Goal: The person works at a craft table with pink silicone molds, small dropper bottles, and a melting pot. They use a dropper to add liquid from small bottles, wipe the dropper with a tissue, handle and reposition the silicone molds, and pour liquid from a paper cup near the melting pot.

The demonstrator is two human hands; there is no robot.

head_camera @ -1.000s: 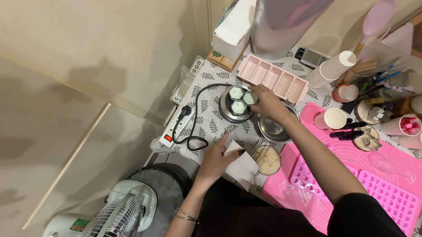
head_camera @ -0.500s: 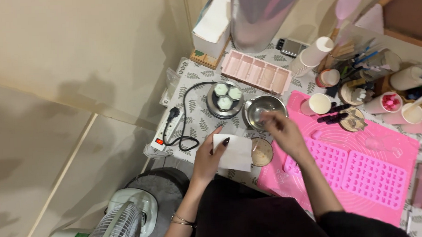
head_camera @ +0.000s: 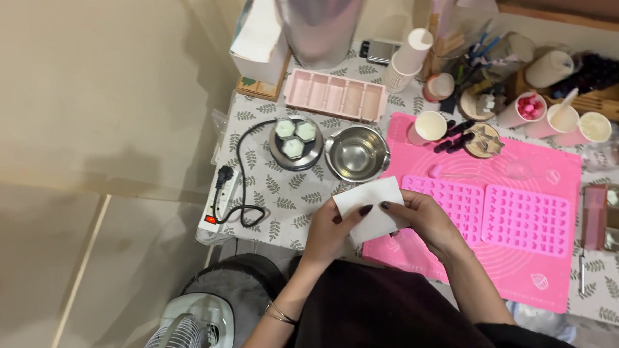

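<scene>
Left hand (head_camera: 332,228): grip closed on the left edge of a white sheet of paper (head_camera: 371,207), thumb on top, fingers under it.
Right hand (head_camera: 424,216): grip closed on the right side of the same sheet, thumb and forefinger pinching near its lower edge.
Paper: held flat and slightly tilted just above the near edge of the tabletop (head_camera: 290,195), over the left border of the pink mat (head_camera: 529,180); one corner points toward the steel bowl (head_camera: 357,154).
Steel bowl: empty as far as can be seen, just beyond the paper, touching or nearly touching the mat's left edge.
Round tray (head_camera: 295,141): left of the bowl, carrying three pale green shaped pieces; a black cable (head_camera: 237,176) runs from it to a power strip (head_camera: 218,198) at the tabletop's left edge.
Pink moulds (head_camera: 492,212): two flat sheets of small cavities lying side by side on the mat, just right of the right hand.
Long pink mould (head_camera: 335,95): behind the tray, well apart from the hands.
Handling advice: judging by the two-handed hold, the sheet is best kept taut with even pinches on both edges, wrists low, so it does not sag onto the bowl or drag across the moulds.
</scene>
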